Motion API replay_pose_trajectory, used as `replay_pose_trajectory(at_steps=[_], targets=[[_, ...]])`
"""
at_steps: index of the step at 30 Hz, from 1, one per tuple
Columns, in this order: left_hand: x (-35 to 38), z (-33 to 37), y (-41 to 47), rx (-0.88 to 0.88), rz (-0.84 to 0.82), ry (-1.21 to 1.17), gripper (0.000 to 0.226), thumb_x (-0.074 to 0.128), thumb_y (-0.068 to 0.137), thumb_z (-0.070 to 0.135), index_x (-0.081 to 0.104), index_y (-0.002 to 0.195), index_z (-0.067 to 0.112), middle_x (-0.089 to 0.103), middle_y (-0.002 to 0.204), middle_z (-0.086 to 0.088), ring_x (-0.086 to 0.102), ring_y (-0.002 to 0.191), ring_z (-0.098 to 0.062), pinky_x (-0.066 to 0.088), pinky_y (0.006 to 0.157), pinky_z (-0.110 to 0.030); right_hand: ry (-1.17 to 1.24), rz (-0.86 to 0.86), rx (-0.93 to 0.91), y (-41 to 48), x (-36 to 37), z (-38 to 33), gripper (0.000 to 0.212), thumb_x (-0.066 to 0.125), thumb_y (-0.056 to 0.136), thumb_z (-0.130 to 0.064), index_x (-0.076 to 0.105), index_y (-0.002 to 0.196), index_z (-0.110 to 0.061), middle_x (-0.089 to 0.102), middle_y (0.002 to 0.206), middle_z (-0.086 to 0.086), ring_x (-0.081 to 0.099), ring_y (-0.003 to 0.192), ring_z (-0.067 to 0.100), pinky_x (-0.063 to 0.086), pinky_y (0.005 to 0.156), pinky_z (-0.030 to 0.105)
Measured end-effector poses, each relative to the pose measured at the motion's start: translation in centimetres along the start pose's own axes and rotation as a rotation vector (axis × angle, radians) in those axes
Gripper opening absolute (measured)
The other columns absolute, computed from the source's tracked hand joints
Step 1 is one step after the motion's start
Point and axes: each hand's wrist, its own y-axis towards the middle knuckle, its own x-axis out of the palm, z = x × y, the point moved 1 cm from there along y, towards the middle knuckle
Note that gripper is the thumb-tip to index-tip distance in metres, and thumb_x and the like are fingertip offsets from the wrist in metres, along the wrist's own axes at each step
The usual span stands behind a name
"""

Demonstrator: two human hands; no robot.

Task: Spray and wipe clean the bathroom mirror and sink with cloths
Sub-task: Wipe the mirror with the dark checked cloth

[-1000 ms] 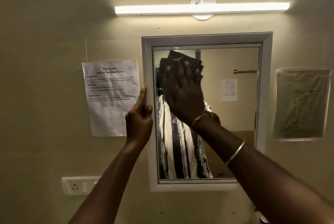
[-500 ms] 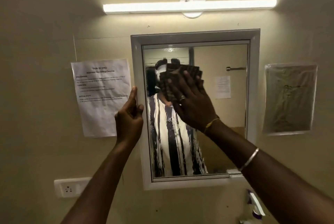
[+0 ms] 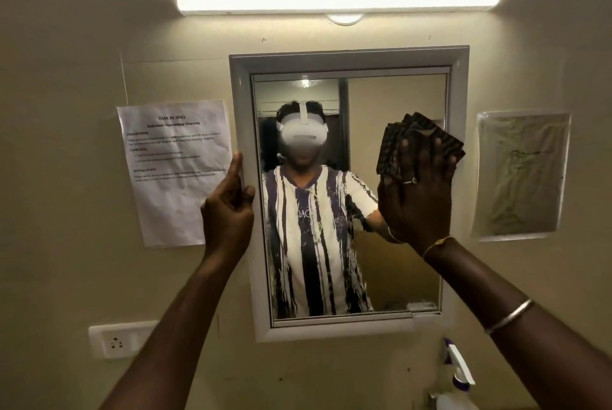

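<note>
A white-framed mirror (image 3: 460, 177) hangs on the beige wall. My right hand (image 3: 419, 197) presses a dark striped cloth (image 3: 397, 134) flat against the glass near the mirror's right side, fingers straight. My left hand (image 3: 228, 211) grips the mirror's left frame edge, thumb on the front and fingers curled behind. A spray bottle (image 3: 458, 376) with a white and purple nozzle shows at the bottom right, below the mirror. The sink is out of view.
A printed paper sheet (image 3: 175, 171) is taped left of the mirror. A plastic-covered sheet (image 3: 520, 174) hangs to the right. A tube light (image 3: 337, 3) glows above. A white wall socket (image 3: 116, 340) sits at the lower left.
My right hand has slid the cloth from the mirror's upper left across to the right side. My left hand stays on the left frame edge.
</note>
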Motion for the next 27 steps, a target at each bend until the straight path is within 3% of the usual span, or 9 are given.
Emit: replay_pose_trajectory(at_steps=[3,7,18,21,27], targets=[[-0.2,0.1,0.0,-0.008,-0.017,-0.003,0.064,0.06,0.096,-0.001,0.041,0.152,0.023,0.047,0.152,0.008,0.048,0.138,-0.007,0.045,0.112,-0.043,0.023,-0.012,0.024,-0.1,0.8,-2.1,0.07,0.044,0.105,-0.041,0.02,0.162,-0.009,0.009,0.169,0.022,0.004,0.157,0.042,0.006,0.124,0.066],[-0.3,0.0,0.2,-0.018,-0.033,-0.014,0.064,0.059,0.096,-0.001,0.041,0.152,0.022,0.047,0.152,0.008,0.048,0.139,-0.008,0.044,0.113,-0.045,0.053,-0.044,-0.119,-0.1,1.7,-6.7,0.071,0.051,0.104,-0.037,0.019,0.162,-0.011,0.009,0.169,0.022,0.005,0.157,0.042,0.002,0.126,0.061],[-1.0,0.0,0.4,-0.043,-0.1,-0.04,0.066,0.054,0.096,-0.008,0.039,0.153,0.022,0.045,0.154,0.009,0.045,0.14,-0.004,0.044,0.113,-0.04,0.129,-0.181,-0.361,-2.2,4.4,-17.4,0.067,0.041,0.107,-0.041,0.012,0.164,-0.019,0.0,0.172,0.009,-0.001,0.159,0.032,0.0,0.127,0.056],[-1.3,0.0,0.5,-0.045,-0.121,-0.04,0.066,0.052,0.096,-0.009,0.039,0.153,0.023,0.045,0.154,0.01,0.043,0.141,-0.003,0.042,0.115,-0.04,0.132,-0.201,-0.364,-2.5,4.4,-17.6,0.067,0.039,0.107,-0.041,0.009,0.164,-0.02,-0.001,0.172,0.008,-0.002,0.159,0.031,-0.001,0.127,0.054],[-1.2,-0.1,0.3,-0.03,-0.125,-0.007,0.066,0.05,0.098,-0.006,0.036,0.154,0.027,0.04,0.157,0.012,0.041,0.142,-0.005,0.042,0.114,-0.04,0.046,-0.232,-0.55,-2.6,3.8,-13.9,0.061,0.032,0.108,-0.044,0.017,0.163,-0.022,0.011,0.171,0.009,0.002,0.159,0.03,0.005,0.128,0.054]])
